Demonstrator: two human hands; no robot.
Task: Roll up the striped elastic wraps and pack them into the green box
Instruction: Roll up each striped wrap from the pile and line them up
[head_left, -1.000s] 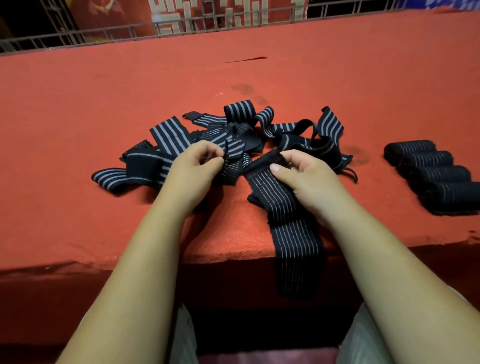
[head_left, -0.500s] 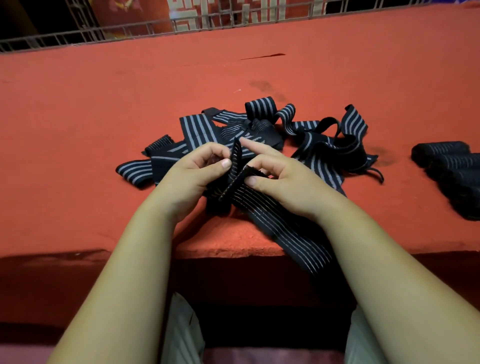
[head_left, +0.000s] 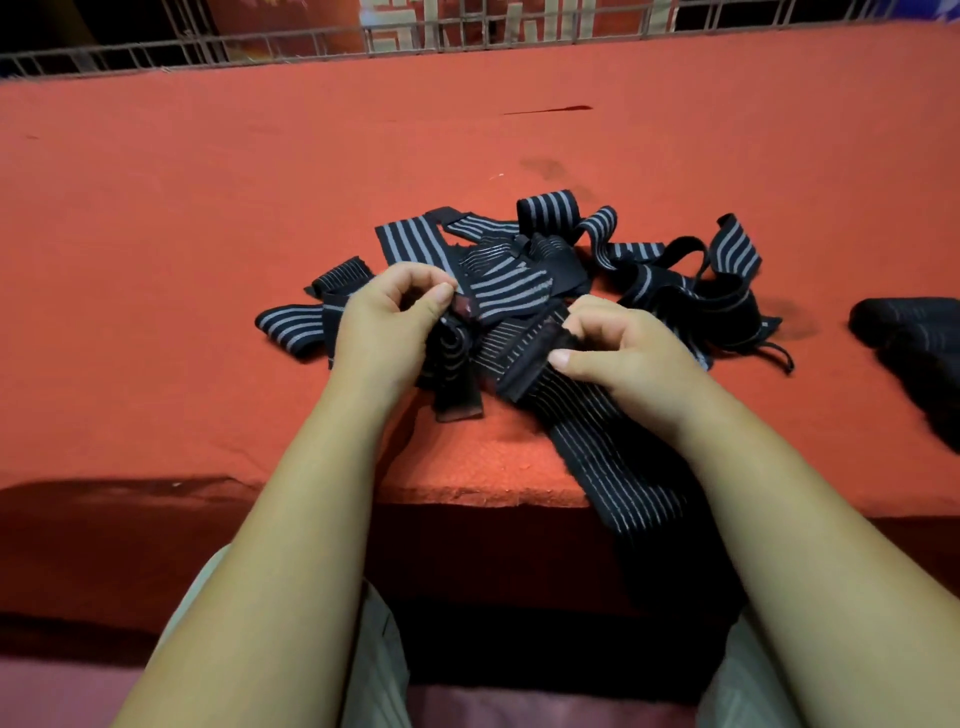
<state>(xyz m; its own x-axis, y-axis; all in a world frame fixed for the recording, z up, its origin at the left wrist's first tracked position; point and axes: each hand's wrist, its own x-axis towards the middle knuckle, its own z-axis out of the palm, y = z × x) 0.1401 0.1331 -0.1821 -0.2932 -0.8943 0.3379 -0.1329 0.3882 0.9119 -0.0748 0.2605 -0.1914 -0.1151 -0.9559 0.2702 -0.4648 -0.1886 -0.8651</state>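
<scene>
A tangled pile of black elastic wraps with grey stripes (head_left: 550, 260) lies in the middle of the red table (head_left: 208, 234). One long wrap (head_left: 613, 457) runs from the pile over the table's front edge and hangs down. My right hand (head_left: 618, 358) pinches its upper end between thumb and fingers. My left hand (head_left: 389, 322) pinches a strip end at the pile's near left side, its loose tail (head_left: 457, 395) lying below. Rolled wraps (head_left: 914, 332) lie at the right edge. No green box is in view.
A metal wire fence (head_left: 467, 31) runs along the table's far edge. A dark mark (head_left: 545, 110) and a stain (head_left: 545, 169) sit on the cloth behind the pile. My lap shows below the front edge.
My hands have drawn apart: the left now pinches a strip at the pile's left, the right holds the long wrap's end lower right. The view has shifted, pushing the rolled wraps farther right.
</scene>
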